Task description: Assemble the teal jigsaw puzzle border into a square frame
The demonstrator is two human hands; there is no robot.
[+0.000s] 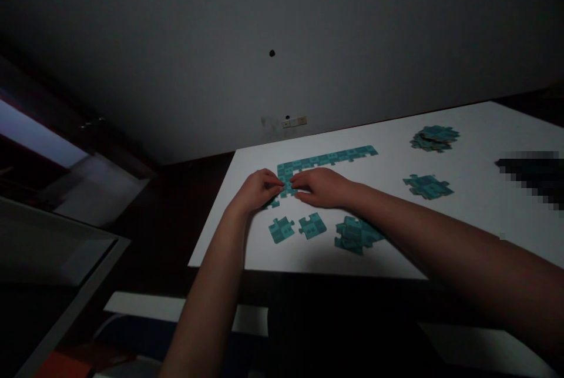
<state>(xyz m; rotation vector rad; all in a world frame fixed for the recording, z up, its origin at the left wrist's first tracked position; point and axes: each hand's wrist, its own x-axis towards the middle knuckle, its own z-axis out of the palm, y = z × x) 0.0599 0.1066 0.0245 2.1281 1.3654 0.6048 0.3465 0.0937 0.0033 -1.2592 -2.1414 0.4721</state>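
Observation:
A joined strip of teal jigsaw puzzle pieces (328,159) runs along the far side of the white table (259,254), with a short leg coming toward me at its left end. My left hand (255,191) has thumb and fingers closed at the left edge of a puzzle piece (288,187) in that leg. From the other side, my right hand (321,186) grips the same piece with its fingertips. Part of another piece (275,203) shows beside my left hand. Two loose pieces, a left one (281,230) and a right one (312,226), lie nearer me.
A stack of puzzle pieces (352,234) lies by my right forearm, partly covered by it. Farther right are a taller pile (434,138) and a smaller one (427,186). Behind the table stands a grey wall (352,43) with a socket (294,122). A dark blurred shape (535,172) lies at the right.

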